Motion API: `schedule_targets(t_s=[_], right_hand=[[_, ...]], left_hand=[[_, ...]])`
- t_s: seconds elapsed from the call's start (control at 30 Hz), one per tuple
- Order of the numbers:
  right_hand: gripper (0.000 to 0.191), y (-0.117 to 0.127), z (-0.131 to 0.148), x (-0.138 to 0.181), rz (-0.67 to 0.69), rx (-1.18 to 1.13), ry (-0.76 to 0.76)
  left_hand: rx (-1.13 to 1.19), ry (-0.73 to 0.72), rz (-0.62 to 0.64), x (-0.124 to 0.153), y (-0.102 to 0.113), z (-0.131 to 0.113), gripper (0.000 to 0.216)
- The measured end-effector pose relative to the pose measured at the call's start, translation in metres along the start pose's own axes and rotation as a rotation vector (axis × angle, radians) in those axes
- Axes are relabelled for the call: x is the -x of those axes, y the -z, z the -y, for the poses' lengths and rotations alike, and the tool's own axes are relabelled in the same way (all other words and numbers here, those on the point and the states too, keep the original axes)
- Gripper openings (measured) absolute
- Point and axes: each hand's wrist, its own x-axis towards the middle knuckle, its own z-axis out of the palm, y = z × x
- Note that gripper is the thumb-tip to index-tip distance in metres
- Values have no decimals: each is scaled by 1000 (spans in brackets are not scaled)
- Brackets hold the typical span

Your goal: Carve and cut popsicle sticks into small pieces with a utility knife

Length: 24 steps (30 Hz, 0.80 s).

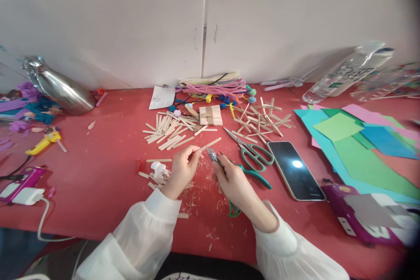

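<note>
A thin wooden craft stick [211, 143] is pinched between the thumb and fingers of my left hand [185, 165], its far end pointing up to the right. My right hand [233, 180] is closed around a utility knife [212, 155], whose silver head sits close to the stick. I cannot tell whether the blade touches the wood. Pale wood shavings [195, 197] are scattered on the red table below both hands. Beside my right hand lie a teal curved handle [257, 178] and grey-green scissors [257, 156]. Something with a green edge [234, 210] shows partly under the right wrist.
Loose craft sticks [167, 131], a stick bundle [210, 115] and joined sticks [262, 120] lie ahead. Pink pipe cleaners [213, 89] are behind them. A phone [296, 170], coloured paper [367, 148] and a bottle [341, 74] stand right; a steel jug [62, 89] and yellow glue gun [44, 143] left.
</note>
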Motion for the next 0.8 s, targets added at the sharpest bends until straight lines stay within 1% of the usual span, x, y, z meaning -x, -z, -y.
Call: schedule_targets(t_s=[0.17,0.4,0.53,0.63,0.73,0.8], right_hand=[[19,-2,-2,0,22,-74,-34],[22,-2,2,0,122,-323,-146],[24,-6,4,-1,129,-415,-185],[23,-8,3,-1,79,-364,-143],[20,-8,2,-1,-5,-194,-59],[17,-6,2,0,-50,-74,-30]], left_hand=[[-23,-35,-20,0,-2,2,20],[-56,-32,-17,1,-3,3,22],[-32,-28,-24,2,-5,3,24],[27,16,-31,0,-7,3,24],[92,74,-22,-1,-7,1,25],[116,99,-11,-1,-7,0,26]])
